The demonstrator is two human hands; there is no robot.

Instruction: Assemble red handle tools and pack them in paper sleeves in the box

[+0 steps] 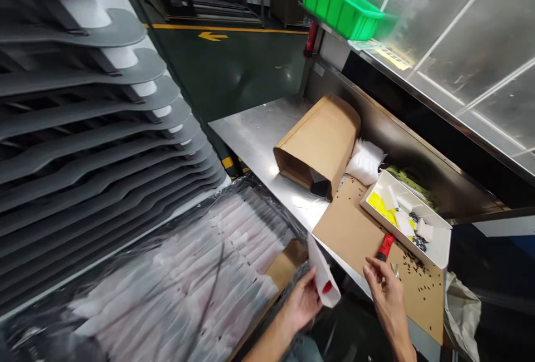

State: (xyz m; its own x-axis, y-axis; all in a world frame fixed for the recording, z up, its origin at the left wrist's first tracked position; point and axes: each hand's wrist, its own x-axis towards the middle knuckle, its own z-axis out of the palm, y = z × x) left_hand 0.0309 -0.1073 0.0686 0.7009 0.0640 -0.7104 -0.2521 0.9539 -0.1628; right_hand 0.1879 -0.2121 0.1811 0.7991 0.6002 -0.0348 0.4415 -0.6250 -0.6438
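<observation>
Your left hand grips a white sleeve, thumb and fingers around its side, so that its end, with a red spot showing, is left uncovered; that hold probably keeps the end easy to see. The sleeve is in the air off the near left edge of the cardboard sheet, touching nothing but your hand as far as the view shows. Your right hand is over the near side of that sheet with its fingers loosely bent and apart, seemingly holding nothing; whether it touches the surface you cannot tell from here. Just beyond its fingertips on the sheet lies a red-and-black tool, likely put there to be within easy reach. Small dark pieces are scattered across the sheet's right part, and the cardboard may well be there to shield the bench and stop them sliding. Along the sheet's far side sits a white tray, whose walls seem meant to keep its yellow, white and black bits together. Past the sheet's far left end, a brown box lies with its open mouth towards you. Left of the sheet, wrapped pieces lie in close rows, probably packed so to save room.
</observation>
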